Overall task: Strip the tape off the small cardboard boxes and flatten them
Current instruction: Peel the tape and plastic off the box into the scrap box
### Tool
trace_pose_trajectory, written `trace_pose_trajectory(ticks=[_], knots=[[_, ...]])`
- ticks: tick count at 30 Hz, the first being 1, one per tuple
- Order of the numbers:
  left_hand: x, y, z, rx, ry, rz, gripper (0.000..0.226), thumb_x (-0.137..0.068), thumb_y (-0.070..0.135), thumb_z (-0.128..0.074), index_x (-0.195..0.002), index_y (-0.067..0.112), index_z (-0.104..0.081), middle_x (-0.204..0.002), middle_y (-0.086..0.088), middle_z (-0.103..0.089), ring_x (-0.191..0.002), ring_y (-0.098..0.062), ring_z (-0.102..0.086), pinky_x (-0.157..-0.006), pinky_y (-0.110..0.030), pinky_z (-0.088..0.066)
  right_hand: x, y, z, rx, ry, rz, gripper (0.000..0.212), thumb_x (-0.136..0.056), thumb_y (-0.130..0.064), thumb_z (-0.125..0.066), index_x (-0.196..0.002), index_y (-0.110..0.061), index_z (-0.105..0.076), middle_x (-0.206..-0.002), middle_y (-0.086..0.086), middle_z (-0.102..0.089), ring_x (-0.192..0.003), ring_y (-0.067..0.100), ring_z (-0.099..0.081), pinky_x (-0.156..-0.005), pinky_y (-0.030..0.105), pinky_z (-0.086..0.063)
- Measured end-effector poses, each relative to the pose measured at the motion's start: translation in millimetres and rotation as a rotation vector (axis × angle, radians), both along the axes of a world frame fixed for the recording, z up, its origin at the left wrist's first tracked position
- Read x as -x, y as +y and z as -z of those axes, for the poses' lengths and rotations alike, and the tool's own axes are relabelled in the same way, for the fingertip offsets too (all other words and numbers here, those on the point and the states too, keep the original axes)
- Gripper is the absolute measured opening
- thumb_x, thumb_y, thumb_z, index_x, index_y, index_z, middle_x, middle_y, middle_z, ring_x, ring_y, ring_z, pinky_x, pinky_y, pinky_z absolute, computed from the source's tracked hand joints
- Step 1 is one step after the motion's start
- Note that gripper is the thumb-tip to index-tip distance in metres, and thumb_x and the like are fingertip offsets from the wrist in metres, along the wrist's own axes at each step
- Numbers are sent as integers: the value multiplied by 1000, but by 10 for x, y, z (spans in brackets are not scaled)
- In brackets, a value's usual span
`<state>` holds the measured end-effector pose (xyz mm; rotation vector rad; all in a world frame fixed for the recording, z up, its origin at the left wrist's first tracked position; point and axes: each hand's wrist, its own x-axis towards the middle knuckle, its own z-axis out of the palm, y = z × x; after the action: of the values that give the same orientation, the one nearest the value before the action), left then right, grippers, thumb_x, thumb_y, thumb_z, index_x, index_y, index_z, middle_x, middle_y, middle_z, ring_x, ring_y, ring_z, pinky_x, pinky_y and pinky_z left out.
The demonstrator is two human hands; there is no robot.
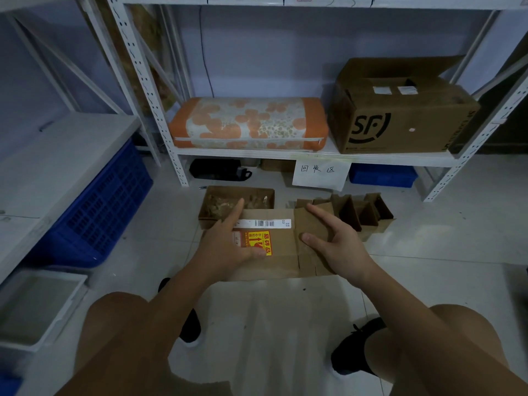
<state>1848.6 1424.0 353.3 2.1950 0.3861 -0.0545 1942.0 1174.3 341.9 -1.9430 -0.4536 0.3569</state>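
A flattened brown cardboard box (281, 247) lies on the tiled floor in front of me, with a white barcode label and a yellow-and-red sticker on top. My left hand (228, 241) rests on its left part with fingers straight, the forefinger pointing away from me. My right hand (333, 238) is spread over its right part, fingers straight, thumb touching the cardboard. Behind it stands an open small box (237, 202) holding crumpled tape scraps. To the right lies a pile of cardboard pieces (363, 212) with flaps sticking up.
A white metal shelf rack (314, 154) stands ahead, carrying an orange patterned cushion (248, 122) and a large SF carton (400, 110). A paper sign (321, 172) hangs from it. A blue crate (97, 212) sits left, a blue bin (381, 174) under the shelf.
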Motion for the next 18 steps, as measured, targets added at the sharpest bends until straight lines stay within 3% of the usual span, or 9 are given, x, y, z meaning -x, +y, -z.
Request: trace_pose_trajectory(ticks=[2, 6, 7, 10, 13, 15, 18], knots=[[-51, 42, 36, 34, 45, -6, 127, -68, 35, -96, -164, 41, -12, -165, -3, -32, -147, -25, -37, -121, -43, -35, -31, 67, 54, -8, 2, -2, 65, -92, -30, -73, -148, -46, -43, -134, -17, -49, -121, 10, -52, -100, 35, -52], [-186, 189, 195, 144, 67, -7, 124, -68, 18, -96, -165, 28, -19, -164, -3, -34, -128, -5, -39, -93, -1, -34, -126, 206, 175, -51, 40, 2, 63, -91, -24, -74, -145, -42, -49, -124, -26, -51, -114, 3, -57, -97, 30, -54], [-229, 237, 256, 153, 84, -9, 124, -67, 19, -97, -165, 27, -20, -164, -3, -35, -128, -6, -40, -92, 0, -34, -164, 242, 224, -57, 60, 15, 62, -91, -22, -75, -144, -43, -50, -122, -27, -51, -111, 1, -58, -94, 27, -55], [-378, 381, 494, 167, 159, -18, 125, -66, 29, -98, -164, 28, -22, -162, -1, -37, -136, -16, -44, -104, -21, -35, -295, 367, 420, -80, 150, 33, 61, -90, -20, -75, -142, -43, -52, -120, -26, -51, -103, -1, -61, -80, 19, -56], [-553, 533, 799, 220, 231, -18, 123, -65, 34, -98, -164, 28, -25, -157, 5, -43, -125, -11, -47, -101, -22, -37, -446, 502, 732, -156, 279, 76, 57, -89, -11, -75, -139, -34, -58, -118, -18, -56, -93, -9, -63, -72, 14, -55], [-682, 642, 1054, 239, 295, -36, 122, -63, 35, -99, -163, 28, -29, -156, 6, -42, -127, -12, -48, -102, -23, -40, -561, 615, 971, -146, 327, 100, 52, -88, -11, -76, -133, -34, -61, -117, -16, -55, -96, -1, -63, -70, 16, -55], [-892, 837, 1542, 305, 391, -86, 125, -59, 34, -101, -162, 29, -31, -156, 5, -44, -131, -17, -51, -110, -31, -44, -789, 827, 1375, -107, 446, 107, 40, -88, -16, -77, -121, -35, -66, -121, -6, -56, -101, 20, -64, -68, 29, -59]])
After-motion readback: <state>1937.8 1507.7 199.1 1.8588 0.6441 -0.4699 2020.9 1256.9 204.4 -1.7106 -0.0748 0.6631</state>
